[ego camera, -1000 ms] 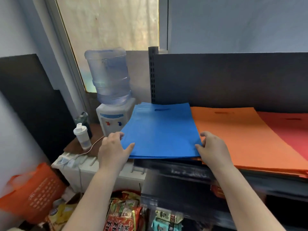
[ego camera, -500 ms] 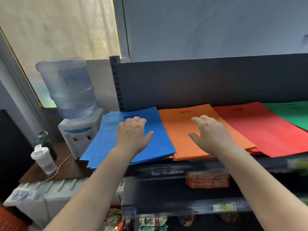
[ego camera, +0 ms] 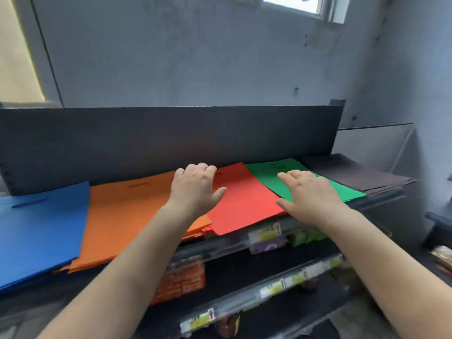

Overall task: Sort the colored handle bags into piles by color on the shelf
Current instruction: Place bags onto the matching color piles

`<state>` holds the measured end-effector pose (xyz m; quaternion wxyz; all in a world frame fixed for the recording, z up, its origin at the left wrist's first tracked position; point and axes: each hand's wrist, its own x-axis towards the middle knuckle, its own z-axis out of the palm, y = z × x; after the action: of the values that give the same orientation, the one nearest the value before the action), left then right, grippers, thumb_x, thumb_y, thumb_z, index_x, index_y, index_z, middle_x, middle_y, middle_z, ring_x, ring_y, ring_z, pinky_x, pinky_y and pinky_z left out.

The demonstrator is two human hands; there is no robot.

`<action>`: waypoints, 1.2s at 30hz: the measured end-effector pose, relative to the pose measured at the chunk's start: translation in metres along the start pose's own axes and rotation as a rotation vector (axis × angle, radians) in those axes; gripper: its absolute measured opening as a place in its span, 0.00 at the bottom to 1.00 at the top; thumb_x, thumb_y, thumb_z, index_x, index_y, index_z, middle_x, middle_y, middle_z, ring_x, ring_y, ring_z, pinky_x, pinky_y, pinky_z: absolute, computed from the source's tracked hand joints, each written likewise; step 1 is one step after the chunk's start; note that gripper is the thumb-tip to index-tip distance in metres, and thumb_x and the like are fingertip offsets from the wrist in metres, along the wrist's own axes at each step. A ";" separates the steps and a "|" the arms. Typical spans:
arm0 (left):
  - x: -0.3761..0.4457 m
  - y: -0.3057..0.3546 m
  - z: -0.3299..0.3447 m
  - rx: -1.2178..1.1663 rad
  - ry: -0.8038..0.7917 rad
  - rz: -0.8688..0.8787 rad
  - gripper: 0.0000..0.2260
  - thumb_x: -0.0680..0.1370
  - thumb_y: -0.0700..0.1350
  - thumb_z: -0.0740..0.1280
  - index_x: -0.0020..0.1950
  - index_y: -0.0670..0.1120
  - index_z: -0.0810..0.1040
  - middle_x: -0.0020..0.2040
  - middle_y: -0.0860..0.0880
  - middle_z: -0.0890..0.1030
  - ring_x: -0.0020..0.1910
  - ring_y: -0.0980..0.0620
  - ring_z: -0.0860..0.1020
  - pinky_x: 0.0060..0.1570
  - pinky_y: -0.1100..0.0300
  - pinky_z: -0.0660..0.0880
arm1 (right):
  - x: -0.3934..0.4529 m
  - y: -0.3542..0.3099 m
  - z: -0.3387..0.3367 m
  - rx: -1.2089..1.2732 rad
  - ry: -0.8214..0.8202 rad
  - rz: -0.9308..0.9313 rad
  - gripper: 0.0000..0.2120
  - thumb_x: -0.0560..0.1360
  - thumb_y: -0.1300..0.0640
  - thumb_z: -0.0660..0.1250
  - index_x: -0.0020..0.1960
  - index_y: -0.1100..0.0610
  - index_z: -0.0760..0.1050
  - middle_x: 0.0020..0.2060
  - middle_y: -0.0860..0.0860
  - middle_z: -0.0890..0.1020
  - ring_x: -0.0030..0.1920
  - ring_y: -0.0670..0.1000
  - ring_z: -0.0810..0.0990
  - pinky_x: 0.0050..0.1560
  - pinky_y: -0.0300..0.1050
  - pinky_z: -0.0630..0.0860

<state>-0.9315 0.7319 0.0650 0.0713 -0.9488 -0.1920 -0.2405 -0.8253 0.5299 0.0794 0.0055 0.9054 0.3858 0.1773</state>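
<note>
On the top shelf (ego camera: 381,192), five flat piles of handle bags lie side by side in a row, each a single colour: blue pile (ego camera: 39,231) at the far left, then orange pile (ego camera: 127,216), red pile (ego camera: 244,201), green pile (ego camera: 271,177) and a dark brown pile (ego camera: 362,174) at the right end. Compared with half a second ago, both hands have travelled rightward along the row: the left hand (ego camera: 193,189), then over the blue pile, now hovers above the seam between orange and red, and the right hand (ego camera: 308,192), then over the orange pile, now lies over the boundary of red and green. Neither hand holds a bag; the grip of each is open, fingers extended and loosely spread, palms down. Whether the palms touch the bags cannot be told. This shift suggests that the left piles are judged settled and attention passes to squaring the red and green ones; the sorting appears nearly complete. Every bag lies flat with its long axis running from the shelf's front edge toward the dark back panel (ego camera: 171,138), fanned slightly by the wide lens, and its cut-out handle slot at the far end, pointing to that panel. Near edges overhang the shelf front. Below, lower shelves (ego camera: 244,304) carry packaged goods and price labels.
</note>
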 end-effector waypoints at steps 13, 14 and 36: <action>0.107 0.266 0.040 -0.159 -0.004 0.368 0.24 0.78 0.61 0.58 0.68 0.48 0.67 0.66 0.50 0.72 0.65 0.47 0.68 0.61 0.53 0.63 | -0.075 0.240 0.004 -0.125 -0.040 0.391 0.31 0.77 0.40 0.58 0.75 0.52 0.57 0.72 0.50 0.65 0.71 0.53 0.63 0.65 0.52 0.65; 0.115 0.286 0.042 -0.172 -0.004 0.399 0.24 0.77 0.61 0.59 0.68 0.48 0.67 0.65 0.50 0.72 0.65 0.47 0.69 0.60 0.53 0.63 | -0.080 0.255 0.005 -0.133 -0.043 0.423 0.31 0.77 0.40 0.58 0.75 0.52 0.57 0.72 0.51 0.65 0.71 0.53 0.63 0.65 0.52 0.65; 0.295 0.675 0.118 -0.338 -0.010 0.860 0.24 0.78 0.61 0.58 0.69 0.49 0.66 0.68 0.49 0.70 0.67 0.46 0.67 0.62 0.51 0.64 | -0.105 0.593 0.054 -0.241 -0.053 0.906 0.32 0.77 0.41 0.60 0.76 0.52 0.55 0.73 0.50 0.64 0.74 0.54 0.57 0.71 0.52 0.58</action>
<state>-0.3726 0.2376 0.0751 0.0080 -0.9417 0.2606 -0.2125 -0.4617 0.0462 0.0825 0.0425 0.9797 -0.0717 0.1821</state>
